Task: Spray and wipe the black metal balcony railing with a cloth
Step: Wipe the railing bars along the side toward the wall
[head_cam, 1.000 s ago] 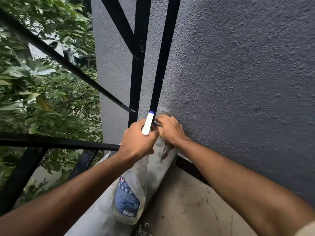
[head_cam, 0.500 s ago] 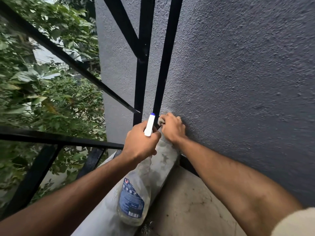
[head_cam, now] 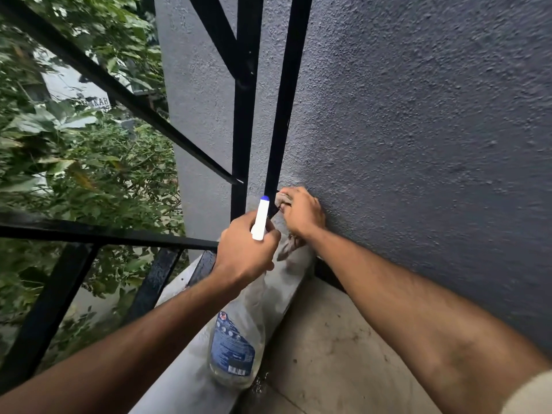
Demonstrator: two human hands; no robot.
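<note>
The black metal railing (head_cam: 285, 94) rises beside the wall, with a second upright and slanted bars to its left. My right hand (head_cam: 303, 212) grips a grey cloth (head_cam: 282, 200) pressed against the lower end of the bar nearest the wall; a loose end of the cloth hangs below my wrist. My left hand (head_cam: 245, 249) holds a clear spray bottle (head_cam: 236, 345) by its neck, close to the left of the right hand. The bottle's white nozzle with a blue tip (head_cam: 260, 218) points up at the bar. The bottle hangs down with its blue label showing.
A rough dark grey wall (head_cam: 418, 144) fills the right side, touching my right hand. A pale concrete ledge (head_cam: 185, 354) carries the railing base. The stained balcony floor (head_cam: 322, 354) lies below. Green foliage (head_cam: 74, 174) stands beyond the bars at left.
My right hand with the cloth has slid slightly up the bar. My left hand and the bottle have kept their place beside it.
</note>
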